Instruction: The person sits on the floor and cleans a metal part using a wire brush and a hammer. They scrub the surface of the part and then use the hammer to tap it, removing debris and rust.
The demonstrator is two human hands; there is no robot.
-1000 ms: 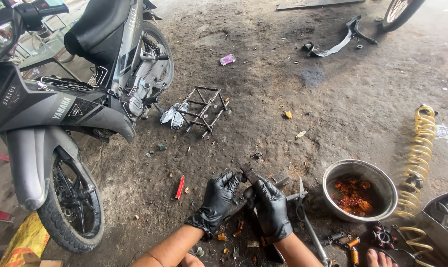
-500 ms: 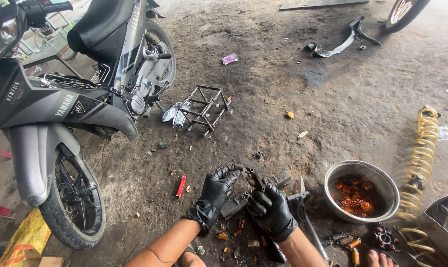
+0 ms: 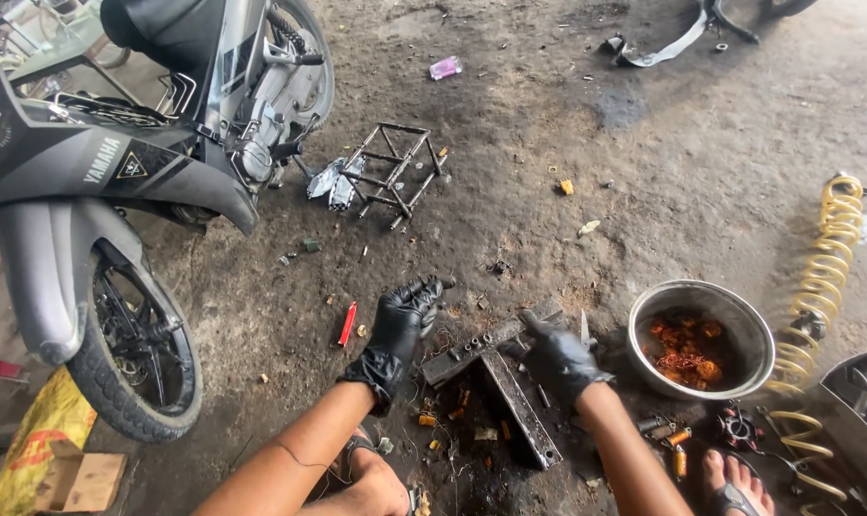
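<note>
A pair of rusty metal bars (image 3: 496, 368), joined in a T shape, is lying on the dirt floor (image 3: 567, 115) right in front of the crouching person, one bar running crosswise with small holes along it, the other pointing back toward the person's feet. The right hand (image 3: 560, 358), in a black glove, is resting on the far end of the crossbar with its grip curled narrow over the metal; whether it is truly clasping the bar I cannot tell. The left hand (image 3: 403, 330), also gloved in black, is hovering just beside the near end of the crossbar, its grip wide and fingers spread, holding nothing. A red marker-like stick (image 3: 347, 323) is lying near that hand. To the right, a metal bowl (image 3: 735, 306) is sitting with rusty orange bits inside, and a yellow coil spring (image 3: 821, 277) is stretching past it. Farther off on the left, a grey motorcycle (image 3: 118, 172) is standing, with a small welded metal frame (image 3: 395, 172) beside it.
</note>
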